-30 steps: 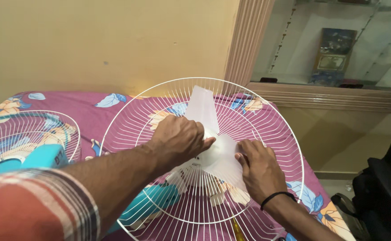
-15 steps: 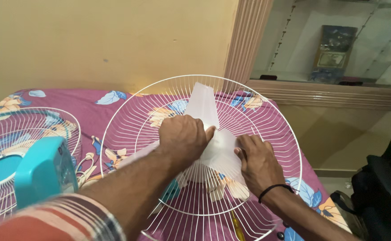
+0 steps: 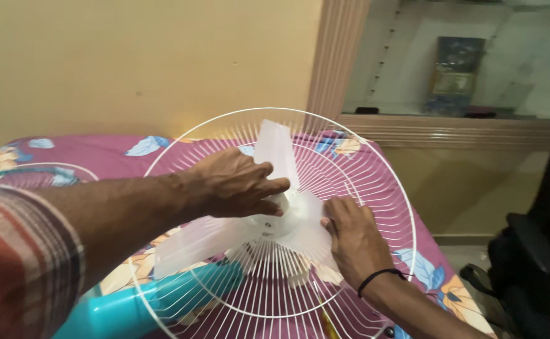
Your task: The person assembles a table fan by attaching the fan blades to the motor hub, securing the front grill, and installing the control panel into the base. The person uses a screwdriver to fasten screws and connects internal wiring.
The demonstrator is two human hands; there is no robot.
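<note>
A translucent white fan blade [image 3: 278, 150] sits inside a round white wire fan guard [image 3: 385, 188], above a bed with a purple floral sheet [image 3: 99, 150]. My left hand [image 3: 234, 182] reaches in from the left and grips the blade's central hub [image 3: 290, 210] with its fingers. On the right, my right hand [image 3: 350, 242], a black band on its wrist, presses on the lower right blade. The fan's turquoise body [image 3: 155, 301] shows below the guard.
A second white wire guard [image 3: 49, 172] lies on the sheet at the far left. A yellow wall is behind the bed. A wooden frame with a glass shelf [image 3: 463, 81] stands at the right, and a dark chair [image 3: 539, 263] is at the right edge.
The view has shifted, so the second guard and turquoise body sit lower and further left. My left hand has slid from covering the blade to gripping the hub. My right hand stays on the blade.
</note>
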